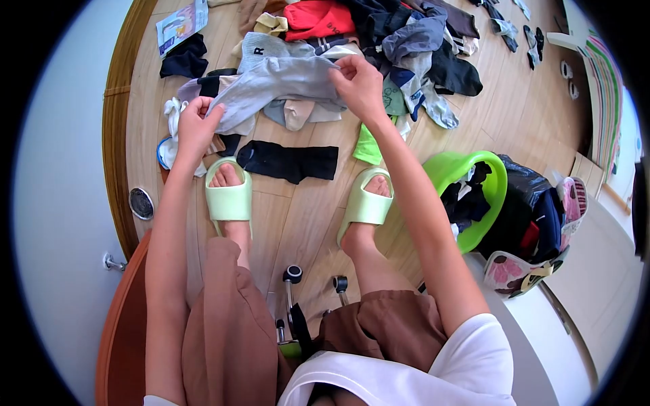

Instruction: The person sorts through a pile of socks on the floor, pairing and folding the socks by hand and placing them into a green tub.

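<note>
A light grey sock (277, 88) is stretched sideways between my two hands, above a pile of socks. My left hand (198, 125) pinches one end of it, and my right hand (359, 82) pinches the other. Just behind it lies another grey sock (271, 49) with a letter R on its cuff. On the floor between my feet and the pile is a black sock (291, 161). A bright green sock (367, 145) lies below my right wrist. Red cloth (318, 19) tops the pile at the back.
At right stands a green basket (497, 203) with dark clothing inside, beside a floral bag (511, 271) stuffed with clothes. My feet wear pale green slides (229, 199). Chair casters (292, 274) show between my legs. A printed packet (181, 27) lies at the back left.
</note>
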Demonstrator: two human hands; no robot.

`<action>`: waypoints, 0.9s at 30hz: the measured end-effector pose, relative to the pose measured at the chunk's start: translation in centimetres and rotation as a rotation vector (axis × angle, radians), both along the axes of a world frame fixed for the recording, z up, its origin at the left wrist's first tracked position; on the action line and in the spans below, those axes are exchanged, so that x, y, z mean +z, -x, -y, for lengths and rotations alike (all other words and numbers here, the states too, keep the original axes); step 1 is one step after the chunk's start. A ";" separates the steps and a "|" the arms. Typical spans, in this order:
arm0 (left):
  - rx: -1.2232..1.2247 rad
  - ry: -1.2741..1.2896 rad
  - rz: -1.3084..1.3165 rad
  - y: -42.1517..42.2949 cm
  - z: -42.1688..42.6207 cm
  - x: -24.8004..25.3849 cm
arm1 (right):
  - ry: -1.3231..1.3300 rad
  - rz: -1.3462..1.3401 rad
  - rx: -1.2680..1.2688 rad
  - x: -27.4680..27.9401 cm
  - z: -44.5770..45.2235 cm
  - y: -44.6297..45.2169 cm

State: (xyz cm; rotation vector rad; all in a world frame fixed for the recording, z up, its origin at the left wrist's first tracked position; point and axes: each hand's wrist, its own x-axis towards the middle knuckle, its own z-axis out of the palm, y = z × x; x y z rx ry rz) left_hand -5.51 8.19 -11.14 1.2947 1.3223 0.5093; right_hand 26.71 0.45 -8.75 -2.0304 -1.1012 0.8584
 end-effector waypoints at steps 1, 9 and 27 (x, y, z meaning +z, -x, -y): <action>-0.005 0.014 -0.018 0.3 0.0 0.1 | -0.001 -0.032 -0.003 0.1 0.0 0.2; -0.020 0.066 -0.047 1.4 -0.2 -0.5 | -0.001 0.201 0.057 -1.5 -0.1 0.2; -0.315 -0.941 -0.412 1.7 -0.2 5.3 | -0.458 0.239 0.241 -0.1 1.5 -1.6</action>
